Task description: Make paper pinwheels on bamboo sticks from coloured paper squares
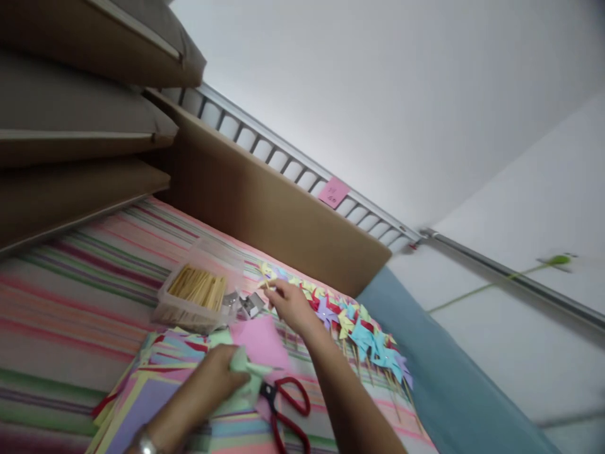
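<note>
My left hand point(220, 376) pinches a piece of light green folded paper point(241, 361) with curled-over points. Farther forward, my right hand point(290, 304) has its thumb and fingers closed on a thin wooden stick point(265, 277). Scissors point(293, 403) with red handles lie just right of the green paper, their blades partly hidden. A pink paper sheet point(262, 337) is between the two hands. Left of my right hand stands a clear plastic box point(172, 312) full of wooden sticks point(198, 287), beside some small silvery packets point(250, 304).
Finished paper pinwheels point(362, 334) on sticks lie in rows at the right. Coloured paper sheets point(155, 397) are stacked at the left front. Striped cloth point(94, 277) covers the surface, bordered by a brown board point(265, 202). Brown padded panels point(80, 126) rise at the left.
</note>
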`<action>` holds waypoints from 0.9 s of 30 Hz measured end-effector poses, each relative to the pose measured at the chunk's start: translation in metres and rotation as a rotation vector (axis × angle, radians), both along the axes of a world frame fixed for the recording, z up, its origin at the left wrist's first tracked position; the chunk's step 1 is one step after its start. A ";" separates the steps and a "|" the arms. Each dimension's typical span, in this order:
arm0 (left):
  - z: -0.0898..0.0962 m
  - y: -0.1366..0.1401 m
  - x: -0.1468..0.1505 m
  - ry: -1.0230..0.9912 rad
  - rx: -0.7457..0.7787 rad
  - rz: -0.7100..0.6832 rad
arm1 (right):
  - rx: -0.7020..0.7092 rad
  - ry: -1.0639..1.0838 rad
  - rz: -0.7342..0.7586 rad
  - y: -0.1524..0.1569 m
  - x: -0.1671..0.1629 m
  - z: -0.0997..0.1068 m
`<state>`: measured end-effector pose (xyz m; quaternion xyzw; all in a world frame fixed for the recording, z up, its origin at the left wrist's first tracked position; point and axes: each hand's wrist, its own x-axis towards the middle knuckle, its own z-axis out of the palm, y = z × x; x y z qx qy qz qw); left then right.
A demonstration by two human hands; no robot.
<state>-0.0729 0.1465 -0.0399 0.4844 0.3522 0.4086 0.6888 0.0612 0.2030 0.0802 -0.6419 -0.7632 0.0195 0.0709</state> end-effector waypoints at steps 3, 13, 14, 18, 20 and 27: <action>0.014 0.010 -0.015 -0.010 0.036 -0.027 | 0.017 0.547 -0.130 -0.060 0.043 -0.029; 0.024 -0.005 0.002 0.175 0.222 -0.169 | 0.067 1.230 -0.240 -0.112 0.065 -0.112; 0.024 -0.005 0.006 0.201 0.237 -0.173 | 0.057 1.253 -0.238 -0.111 0.065 -0.113; 0.023 -0.005 0.017 0.277 0.298 -0.176 | 0.032 1.262 -0.227 -0.107 0.068 -0.114; 0.022 -0.005 0.019 0.291 0.327 -0.172 | 0.024 1.260 -0.227 -0.107 0.071 -0.115; 0.016 -0.007 0.019 0.249 0.490 -0.141 | 0.095 1.185 -0.158 -0.113 0.069 -0.115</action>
